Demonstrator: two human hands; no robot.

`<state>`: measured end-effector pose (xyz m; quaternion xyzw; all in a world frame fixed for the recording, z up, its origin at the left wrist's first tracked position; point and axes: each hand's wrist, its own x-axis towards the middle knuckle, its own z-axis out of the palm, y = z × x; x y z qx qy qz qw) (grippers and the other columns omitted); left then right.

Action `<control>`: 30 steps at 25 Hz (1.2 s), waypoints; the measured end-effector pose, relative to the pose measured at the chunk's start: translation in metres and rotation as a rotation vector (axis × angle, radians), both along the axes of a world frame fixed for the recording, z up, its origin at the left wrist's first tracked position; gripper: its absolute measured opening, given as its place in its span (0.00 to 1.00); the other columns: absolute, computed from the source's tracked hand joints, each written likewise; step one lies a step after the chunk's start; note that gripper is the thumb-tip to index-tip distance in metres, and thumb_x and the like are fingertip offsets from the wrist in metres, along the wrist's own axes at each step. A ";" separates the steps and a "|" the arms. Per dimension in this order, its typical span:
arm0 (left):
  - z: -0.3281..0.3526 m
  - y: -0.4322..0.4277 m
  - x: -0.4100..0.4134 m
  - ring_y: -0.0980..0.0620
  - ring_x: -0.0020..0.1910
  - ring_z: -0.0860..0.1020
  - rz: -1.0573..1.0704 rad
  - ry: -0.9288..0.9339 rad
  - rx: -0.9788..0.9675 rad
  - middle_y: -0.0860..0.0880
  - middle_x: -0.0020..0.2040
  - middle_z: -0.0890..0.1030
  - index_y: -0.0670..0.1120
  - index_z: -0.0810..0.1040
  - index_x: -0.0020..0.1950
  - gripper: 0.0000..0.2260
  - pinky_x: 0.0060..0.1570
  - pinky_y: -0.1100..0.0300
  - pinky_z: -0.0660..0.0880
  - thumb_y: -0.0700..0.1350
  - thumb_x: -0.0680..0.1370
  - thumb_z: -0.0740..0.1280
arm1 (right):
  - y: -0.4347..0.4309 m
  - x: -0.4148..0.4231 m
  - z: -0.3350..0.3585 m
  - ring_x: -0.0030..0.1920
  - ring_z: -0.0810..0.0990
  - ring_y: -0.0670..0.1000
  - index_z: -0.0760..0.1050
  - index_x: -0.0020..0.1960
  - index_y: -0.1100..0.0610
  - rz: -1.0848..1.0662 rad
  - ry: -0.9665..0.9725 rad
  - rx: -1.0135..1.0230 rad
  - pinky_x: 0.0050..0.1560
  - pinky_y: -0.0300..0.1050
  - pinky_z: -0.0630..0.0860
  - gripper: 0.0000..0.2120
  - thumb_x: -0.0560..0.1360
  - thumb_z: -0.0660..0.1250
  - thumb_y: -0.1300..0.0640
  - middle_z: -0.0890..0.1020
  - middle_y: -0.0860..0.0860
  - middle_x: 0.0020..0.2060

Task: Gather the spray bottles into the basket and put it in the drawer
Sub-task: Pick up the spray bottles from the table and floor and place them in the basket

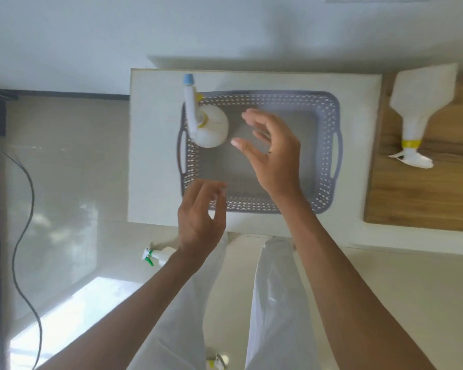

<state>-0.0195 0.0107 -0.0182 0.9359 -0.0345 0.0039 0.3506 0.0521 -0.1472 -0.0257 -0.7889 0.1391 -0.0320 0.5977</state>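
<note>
- The grey basket (pixel 329 145) sits on a white cabinet top (pixel 155 156). It has perforated walls and 1 handle loop at each short end.
- 1 round white spray bottle (pixel 211 128) stands inside the basket, in the far left corner, with its long nozzle and blue tip reaching over the rim.
- A flat white bottle (pixel 417 110) with a yellow collar lies on its side on the wooden surface (pixel 412 198) to the right, well apart from the basket.
- A small bottle (pixel 158 256) with green trigger parts lies on the floor (pixel 64 169), partly hidden behind the left wrist. Another sprayer head (pixel 215 363) shows at the bottom edge, too cropped to describe well.
- The right hand (pixel 275 153) hovers over the basket, fingers spread and curved, holding nothing.
- The left hand (pixel 201 217) is at the near left rim, fingers loosely apart, also holding nothing. I cannot tell if it touches the rim.
- The bottles look like thin, smooth plastic, probably light if empty, and a little slippery. I think the neck under the trigger is the safest place to take hold.
- The basket is probably stiff enough but flexes somewhat; taking both handles should keep the bottles from tipping.
</note>
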 end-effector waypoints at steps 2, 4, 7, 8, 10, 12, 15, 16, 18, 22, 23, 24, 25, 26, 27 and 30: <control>0.003 -0.051 0.010 0.45 0.43 0.80 -0.178 -0.041 -0.047 0.43 0.46 0.81 0.37 0.83 0.50 0.05 0.44 0.51 0.79 0.32 0.78 0.67 | -0.045 -0.033 0.012 0.58 0.84 0.47 0.80 0.59 0.56 -0.208 0.083 0.149 0.63 0.48 0.82 0.15 0.74 0.76 0.63 0.85 0.53 0.57; 0.004 -0.118 0.040 0.41 0.50 0.81 -0.329 -0.084 -0.085 0.41 0.50 0.82 0.37 0.83 0.54 0.08 0.50 0.49 0.79 0.33 0.79 0.65 | -0.089 -0.066 0.025 0.55 0.85 0.45 0.80 0.56 0.55 -0.424 0.100 0.267 0.61 0.44 0.82 0.13 0.74 0.75 0.65 0.85 0.50 0.53; -0.005 -0.232 0.097 0.38 0.66 0.76 -0.705 -0.196 0.138 0.39 0.66 0.77 0.41 0.75 0.70 0.21 0.63 0.45 0.76 0.34 0.77 0.64 | -0.150 -0.106 0.041 0.53 0.85 0.43 0.81 0.54 0.53 -0.648 0.119 0.291 0.58 0.37 0.81 0.12 0.75 0.75 0.65 0.86 0.47 0.51; -0.008 -0.266 0.113 0.39 0.73 0.70 -0.841 -0.243 0.300 0.40 0.74 0.71 0.44 0.69 0.76 0.27 0.70 0.47 0.71 0.33 0.76 0.63 | -0.166 -0.117 0.044 0.53 0.85 0.43 0.81 0.55 0.53 -0.688 0.131 0.285 0.58 0.36 0.81 0.11 0.75 0.75 0.65 0.86 0.47 0.51; -0.017 -0.319 0.139 0.39 0.80 0.56 -1.079 -0.318 0.582 0.42 0.81 0.57 0.49 0.54 0.82 0.36 0.78 0.45 0.59 0.33 0.76 0.62 | -0.190 -0.136 0.044 0.53 0.85 0.42 0.82 0.56 0.55 -0.744 0.156 0.286 0.55 0.34 0.81 0.11 0.75 0.75 0.64 0.87 0.48 0.51; -0.032 -0.346 0.154 0.38 0.81 0.49 -1.261 -0.389 0.836 0.42 0.83 0.49 0.50 0.47 0.82 0.38 0.79 0.41 0.52 0.37 0.78 0.64 | -0.206 -0.148 0.041 0.53 0.85 0.43 0.82 0.56 0.56 -0.767 0.179 0.289 0.54 0.33 0.81 0.11 0.75 0.75 0.64 0.87 0.49 0.52; -0.049 -0.361 0.162 0.37 0.81 0.47 -1.347 -0.500 1.044 0.40 0.82 0.47 0.47 0.47 0.82 0.35 0.79 0.39 0.49 0.36 0.80 0.64 | -0.223 -0.156 0.033 0.53 0.85 0.43 0.82 0.58 0.57 -0.770 0.201 0.287 0.53 0.33 0.81 0.12 0.75 0.75 0.64 0.86 0.49 0.53; -0.052 -0.365 0.163 0.37 0.81 0.47 -1.345 -0.506 1.039 0.40 0.82 0.48 0.47 0.48 0.82 0.35 0.79 0.39 0.50 0.34 0.81 0.62 | -0.227 -0.157 0.031 0.53 0.85 0.42 0.82 0.58 0.57 -0.766 0.209 0.285 0.53 0.32 0.80 0.12 0.75 0.75 0.64 0.86 0.49 0.53; -0.051 -0.372 0.172 0.37 0.81 0.50 -1.314 -0.490 1.020 0.39 0.81 0.51 0.47 0.48 0.82 0.35 0.79 0.39 0.52 0.31 0.80 0.62 | -0.231 -0.158 0.027 0.52 0.84 0.41 0.82 0.58 0.56 -0.752 0.218 0.297 0.52 0.31 0.80 0.12 0.75 0.75 0.64 0.86 0.48 0.53; -0.036 -0.378 0.194 0.36 0.74 0.64 -1.177 -0.296 0.917 0.36 0.75 0.64 0.43 0.58 0.79 0.31 0.69 0.41 0.66 0.33 0.78 0.67 | -0.234 -0.151 0.023 0.52 0.84 0.41 0.82 0.59 0.58 -0.693 0.211 0.303 0.52 0.32 0.80 0.12 0.75 0.74 0.65 0.86 0.48 0.53; -0.030 -0.376 0.193 0.36 0.72 0.66 -1.140 -0.237 0.887 0.37 0.74 0.66 0.43 0.60 0.78 0.33 0.67 0.40 0.68 0.35 0.76 0.71 | -0.234 -0.149 0.023 0.52 0.84 0.41 0.81 0.59 0.59 -0.684 0.210 0.299 0.53 0.33 0.80 0.13 0.76 0.74 0.65 0.86 0.48 0.53; -0.024 -0.370 0.190 0.37 0.72 0.67 -1.083 -0.162 0.819 0.38 0.73 0.67 0.43 0.60 0.78 0.36 0.66 0.39 0.70 0.39 0.73 0.74 | -0.233 -0.146 0.024 0.52 0.84 0.41 0.81 0.60 0.59 -0.678 0.208 0.298 0.54 0.34 0.81 0.13 0.76 0.74 0.64 0.86 0.48 0.53; -0.017 -0.361 0.185 0.39 0.72 0.67 -1.001 -0.086 0.710 0.39 0.74 0.67 0.44 0.61 0.78 0.39 0.67 0.40 0.70 0.43 0.71 0.75 | -0.231 -0.144 0.027 0.53 0.84 0.41 0.81 0.60 0.59 -0.673 0.205 0.299 0.55 0.35 0.81 0.13 0.76 0.74 0.64 0.86 0.49 0.54; -0.009 -0.348 0.177 0.41 0.72 0.67 -0.906 -0.027 0.574 0.41 0.74 0.68 0.44 0.61 0.78 0.42 0.68 0.43 0.70 0.48 0.69 0.77 | -0.228 -0.142 0.030 0.53 0.84 0.41 0.80 0.61 0.60 -0.669 0.199 0.305 0.57 0.36 0.82 0.14 0.76 0.74 0.64 0.86 0.49 0.54; 0.000 -0.330 0.167 0.43 0.72 0.69 -0.807 0.017 0.421 0.42 0.74 0.69 0.44 0.63 0.78 0.44 0.69 0.48 0.70 0.52 0.66 0.77 | -0.224 -0.138 0.035 0.54 0.85 0.41 0.80 0.62 0.60 -0.666 0.189 0.315 0.59 0.37 0.82 0.14 0.76 0.74 0.64 0.86 0.49 0.54; 0.020 -0.250 0.116 0.47 0.67 0.75 -0.528 0.092 0.047 0.48 0.69 0.76 0.44 0.68 0.74 0.48 0.64 0.57 0.72 0.59 0.59 0.80 | -0.202 -0.118 0.052 0.60 0.83 0.42 0.75 0.68 0.58 -0.602 0.143 0.358 0.66 0.42 0.79 0.20 0.77 0.74 0.62 0.84 0.49 0.60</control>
